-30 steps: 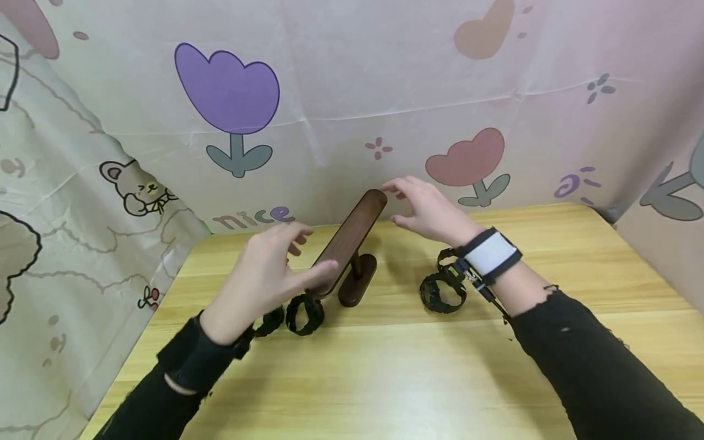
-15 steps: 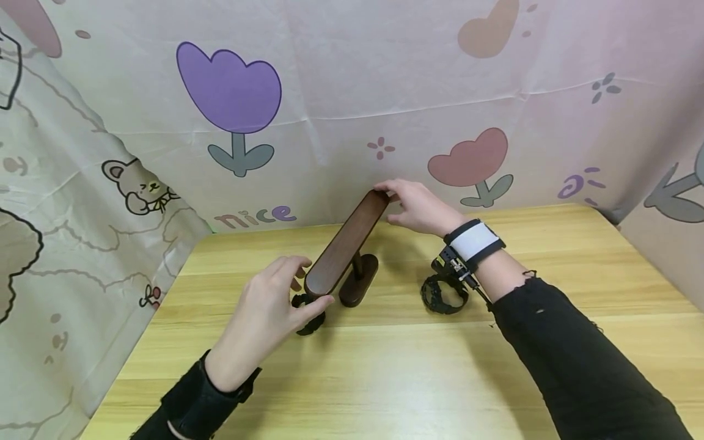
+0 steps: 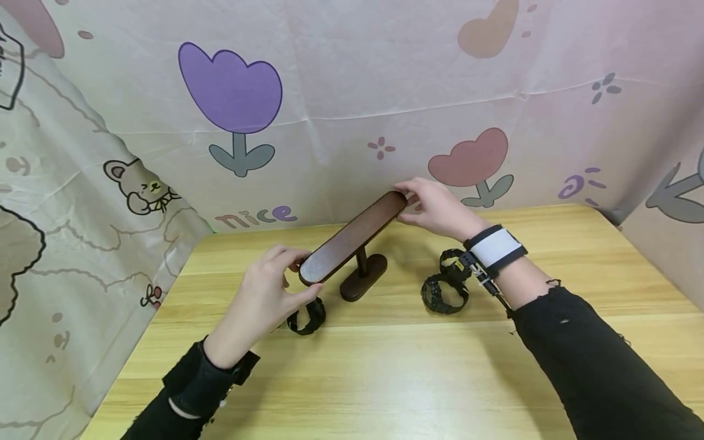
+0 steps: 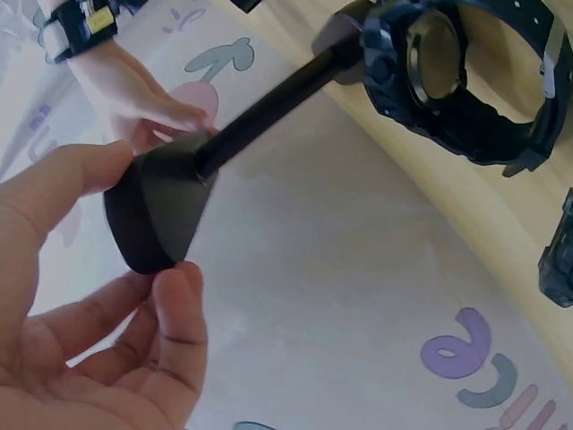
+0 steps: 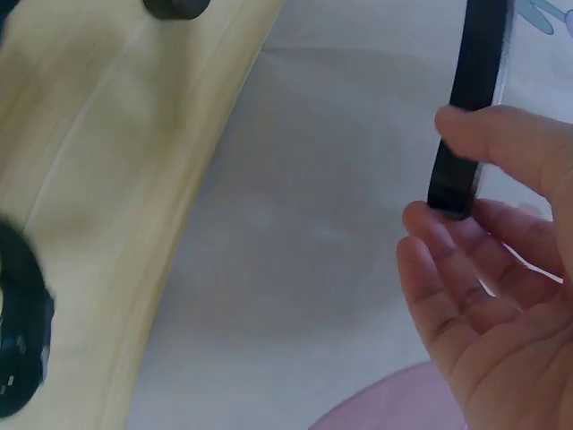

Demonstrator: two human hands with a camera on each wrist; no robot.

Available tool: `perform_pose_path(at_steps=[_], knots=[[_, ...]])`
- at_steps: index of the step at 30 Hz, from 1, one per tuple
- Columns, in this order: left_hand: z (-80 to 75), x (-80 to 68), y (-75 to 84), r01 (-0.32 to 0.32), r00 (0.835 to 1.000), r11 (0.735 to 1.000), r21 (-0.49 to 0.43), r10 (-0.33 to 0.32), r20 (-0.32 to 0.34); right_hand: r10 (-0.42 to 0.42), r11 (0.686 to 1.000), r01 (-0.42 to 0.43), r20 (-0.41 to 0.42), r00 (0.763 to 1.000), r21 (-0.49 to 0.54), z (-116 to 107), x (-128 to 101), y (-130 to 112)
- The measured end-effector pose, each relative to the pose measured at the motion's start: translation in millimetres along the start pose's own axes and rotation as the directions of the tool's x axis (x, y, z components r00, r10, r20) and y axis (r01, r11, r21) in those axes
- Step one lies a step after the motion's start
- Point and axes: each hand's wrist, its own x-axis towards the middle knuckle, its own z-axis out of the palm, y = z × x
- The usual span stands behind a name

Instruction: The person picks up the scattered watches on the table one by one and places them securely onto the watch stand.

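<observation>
Head view: mid-frame, a dark brown T-shaped stand, directly between the two hands, with the long axis of the top bar slanting from lower left to upper right. Pinched at the lower-left end between thumb and fingers of the left hand; pinched at the upper-right end by the right hand. Neither hand nearer: one at each end. Below the bar, a base, apparently resting on the tabletop. Just below the left end, a black watch; right of the base, well apart, a pair of black watches.

Left wrist view: at centre left, the bar seen nearly end-on between thumb and fingertips, with a post leading to the upper right.

Right wrist view: at upper right, the bar running nearly vertical, with thumb across one side and fingers at the lower tip.
</observation>
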Motion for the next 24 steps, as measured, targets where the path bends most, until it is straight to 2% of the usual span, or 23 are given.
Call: perform_pose_path(at_steps=[13,24], knots=[[1.0,20.1,-25.2,0.028,0.998,0.996,-0.086,-0.023,0.062,-0.006,0.996,-0.002,-0.096,0.995,-0.085,-13,-39,12],[5.9,41.1,-47.0,0.053,0.993,0.990,-0.129,-0.039,0.115,-0.035,0.996,0.022,-0.147,0.988,-0.088,-17,-71,10]])
